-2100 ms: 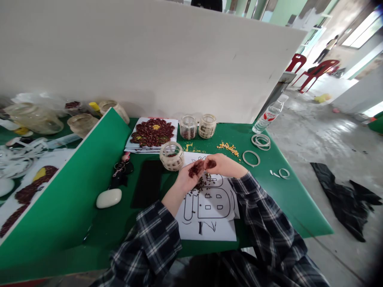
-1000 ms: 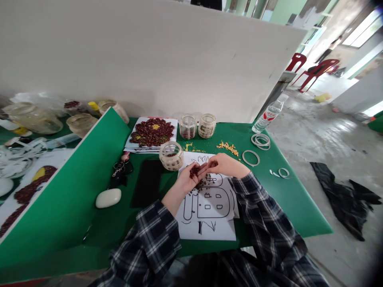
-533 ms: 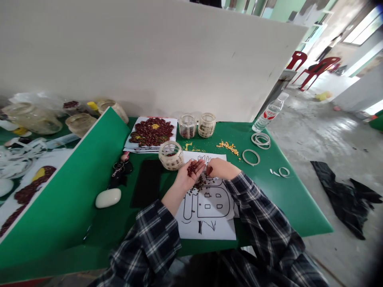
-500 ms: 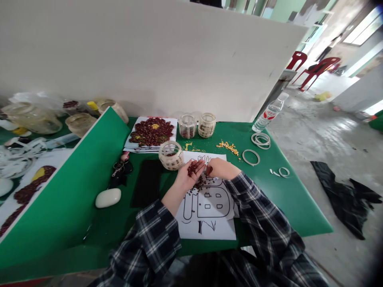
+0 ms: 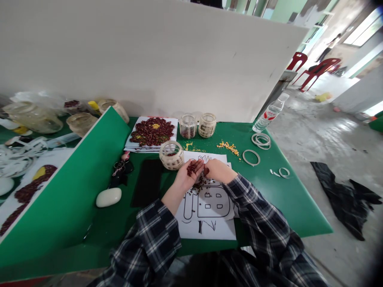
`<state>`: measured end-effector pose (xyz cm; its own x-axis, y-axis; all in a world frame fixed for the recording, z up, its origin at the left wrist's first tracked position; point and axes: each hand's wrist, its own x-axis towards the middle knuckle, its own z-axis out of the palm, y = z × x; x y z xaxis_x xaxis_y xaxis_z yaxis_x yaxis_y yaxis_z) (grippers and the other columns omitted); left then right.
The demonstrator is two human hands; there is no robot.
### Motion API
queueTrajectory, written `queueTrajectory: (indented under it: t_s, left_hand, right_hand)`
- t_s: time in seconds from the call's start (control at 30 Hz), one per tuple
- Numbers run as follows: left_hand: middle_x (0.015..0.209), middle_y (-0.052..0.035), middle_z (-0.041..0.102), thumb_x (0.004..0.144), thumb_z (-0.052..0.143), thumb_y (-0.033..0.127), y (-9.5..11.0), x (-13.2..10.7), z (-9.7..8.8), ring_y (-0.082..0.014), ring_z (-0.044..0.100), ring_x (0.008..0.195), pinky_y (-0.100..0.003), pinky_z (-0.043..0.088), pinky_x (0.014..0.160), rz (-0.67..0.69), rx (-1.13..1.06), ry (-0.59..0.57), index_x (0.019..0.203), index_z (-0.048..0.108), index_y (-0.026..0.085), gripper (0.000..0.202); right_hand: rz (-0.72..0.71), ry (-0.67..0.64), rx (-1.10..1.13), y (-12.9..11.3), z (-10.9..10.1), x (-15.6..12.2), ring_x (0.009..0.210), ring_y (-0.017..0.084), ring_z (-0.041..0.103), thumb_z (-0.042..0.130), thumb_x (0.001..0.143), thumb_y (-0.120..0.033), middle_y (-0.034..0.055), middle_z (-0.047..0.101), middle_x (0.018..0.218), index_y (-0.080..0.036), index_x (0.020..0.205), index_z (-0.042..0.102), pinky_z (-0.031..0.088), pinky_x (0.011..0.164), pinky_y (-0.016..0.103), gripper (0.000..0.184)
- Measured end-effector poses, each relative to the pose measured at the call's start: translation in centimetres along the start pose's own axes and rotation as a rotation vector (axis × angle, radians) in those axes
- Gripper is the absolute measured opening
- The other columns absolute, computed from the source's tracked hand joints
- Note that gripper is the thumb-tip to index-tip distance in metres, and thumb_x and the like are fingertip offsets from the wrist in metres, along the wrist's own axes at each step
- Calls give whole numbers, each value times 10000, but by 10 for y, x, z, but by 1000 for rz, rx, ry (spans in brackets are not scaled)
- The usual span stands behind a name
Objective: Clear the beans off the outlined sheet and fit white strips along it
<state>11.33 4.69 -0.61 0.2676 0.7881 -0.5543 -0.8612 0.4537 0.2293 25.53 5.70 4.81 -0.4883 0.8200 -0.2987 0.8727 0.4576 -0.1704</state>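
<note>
My left hand (image 5: 186, 177) is palm up and cupped, carrying a small heap of dark red beans (image 5: 191, 170). Close by its fingertips, my right hand (image 5: 220, 170) is closed in a pinch; whatever lies between its fingers is hidden. Beneath both hands is a white sheet with a black line drawing (image 5: 194, 229). Loose dark beans (image 5: 200, 184) are scattered on its upper part. An open glass jar wrapped in pale woven strips (image 5: 171, 155), with some red beans inside, stands just beyond my left hand.
Two more jars (image 5: 188, 126) stand by the partition, right of a bean flower picture (image 5: 154, 132). Corn kernels (image 5: 228, 148), pale rings (image 5: 250, 158) and a water bottle (image 5: 271, 113) are at the right. A black phone-like slab (image 5: 146, 183), white mouse-shaped object (image 5: 108, 197) and green divider (image 5: 68, 175) are left.
My right hand has shifted slightly left, closer to the fingers of my left hand. My left hand stays almost still with the beans in its palm.
</note>
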Motion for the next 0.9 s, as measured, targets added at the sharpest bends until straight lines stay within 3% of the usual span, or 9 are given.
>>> queueTrajectory:
  t_s: [0.43, 0.7, 0.9]
  left_hand:
    - [799, -124, 702, 926, 429, 145, 1, -1, 3, -193, 708, 809, -325, 577, 812, 9, -8, 40, 796, 599, 108, 217]
    - [840, -164, 711, 910, 436, 135, 0, -1, 1, -235, 705, 886, -349, 562, 863, 25, 17, -18, 790, 609, 87, 215]
    - [910, -142, 728, 881, 437, 118, -2, -4, 1, -223, 699, 921, -355, 553, 885, -57, 113, -117, 945, 643, 121, 216]
  right_hand:
    - [-28, 37, 40, -3, 4, 1, 727, 224, 651, 560, 712, -133, 132, 710, 727, -111, 742, 745, 429, 635, 268, 189]
    - [-38, -13, 521, 23, -12, -5, 634, 130, 609, 634, 656, -171, 23, 704, 696, -143, 771, 752, 433, 600, 206, 167]
    - [-52, 54, 643, 31, -22, -9, 622, 109, 577, 634, 697, -203, 4, 685, 687, -137, 799, 747, 427, 602, 208, 166]
